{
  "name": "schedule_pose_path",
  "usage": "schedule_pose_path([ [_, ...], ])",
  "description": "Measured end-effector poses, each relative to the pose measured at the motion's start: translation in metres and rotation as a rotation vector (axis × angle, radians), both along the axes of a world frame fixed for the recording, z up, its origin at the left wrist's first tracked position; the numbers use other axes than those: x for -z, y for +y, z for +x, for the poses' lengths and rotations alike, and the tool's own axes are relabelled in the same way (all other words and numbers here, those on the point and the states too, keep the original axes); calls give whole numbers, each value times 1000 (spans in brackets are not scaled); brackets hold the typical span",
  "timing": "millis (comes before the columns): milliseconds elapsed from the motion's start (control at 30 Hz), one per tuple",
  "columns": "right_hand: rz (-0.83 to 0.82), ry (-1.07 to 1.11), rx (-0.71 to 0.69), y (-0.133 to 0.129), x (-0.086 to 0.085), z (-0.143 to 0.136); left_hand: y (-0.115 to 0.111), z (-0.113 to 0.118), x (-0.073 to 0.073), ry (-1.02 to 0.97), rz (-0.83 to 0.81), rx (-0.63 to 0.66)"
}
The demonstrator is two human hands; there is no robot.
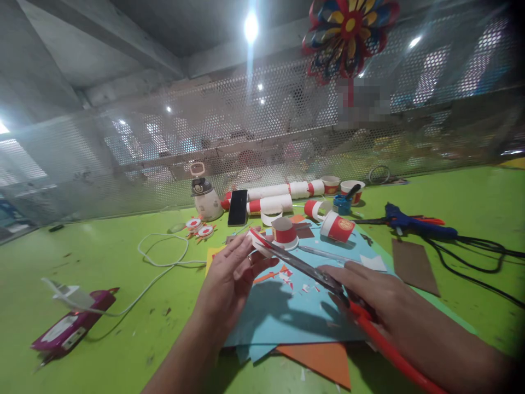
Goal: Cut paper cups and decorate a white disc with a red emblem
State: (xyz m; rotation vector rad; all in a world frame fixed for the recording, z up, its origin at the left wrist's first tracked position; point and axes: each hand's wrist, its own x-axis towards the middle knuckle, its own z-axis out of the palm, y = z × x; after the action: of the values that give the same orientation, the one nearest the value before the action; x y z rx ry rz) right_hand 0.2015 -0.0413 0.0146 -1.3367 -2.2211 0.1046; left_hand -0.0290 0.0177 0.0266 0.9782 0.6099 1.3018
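Between the thumb and fingers of my left hand (233,268) is a small red-and-white paper cup piece (259,241). My right hand (377,301) is closed on red-handled scissors (305,266), whose blades reach left to that piece's edge. Whether the blades are cutting into it, I cannot tell. Just behind the blade tips stands a red-and-white cut paper cup (284,232). Below, blue paper (283,317) carries small red and white paper scraps (286,276). A clear pen-like stick (328,255) lies beyond the scissors.
Back of the green table hold a bottle (206,201), a phone (238,208), white paper rolls (270,204) and a tipped cup (337,226). At right are a blue glue gun (418,223) with black cable and brown card (414,266). A purple power strip (76,323) with white cable lies left.
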Motion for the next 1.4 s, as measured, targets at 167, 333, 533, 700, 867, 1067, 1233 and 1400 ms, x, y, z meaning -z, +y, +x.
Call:
schedule_pose_path([
  [167, 68, -105, 4, 1, 6, 2, 1, 1, 0, -38, 4, 62],
  [333, 147, -141, -4, 2, 7, 2, -1, 0, 0, -25, -3, 57],
  [533, 162, -138, -5, 0, 6, 1, -1, 0, 1, -19, -12, 34],
  [700, 182, -156, 1, 1, 9, 2, -1, 2, 0, -37, -6, 19],
  [867, 218, -154, 22, 0, 13, 4, -2, 2, -2, -32, -7, 40],
  [1067, 153, -132, -4, 2, 14, 4, -3, 2, -2, -44, -12, -2],
  [1233, -7, -92, -18, 3, 16, 5, 0, 2, -1, -23, 17, -3],
  [1400, -16, -47, -39, 7, 14, 5, 1, 1, -1, 3, 84, -91],
])
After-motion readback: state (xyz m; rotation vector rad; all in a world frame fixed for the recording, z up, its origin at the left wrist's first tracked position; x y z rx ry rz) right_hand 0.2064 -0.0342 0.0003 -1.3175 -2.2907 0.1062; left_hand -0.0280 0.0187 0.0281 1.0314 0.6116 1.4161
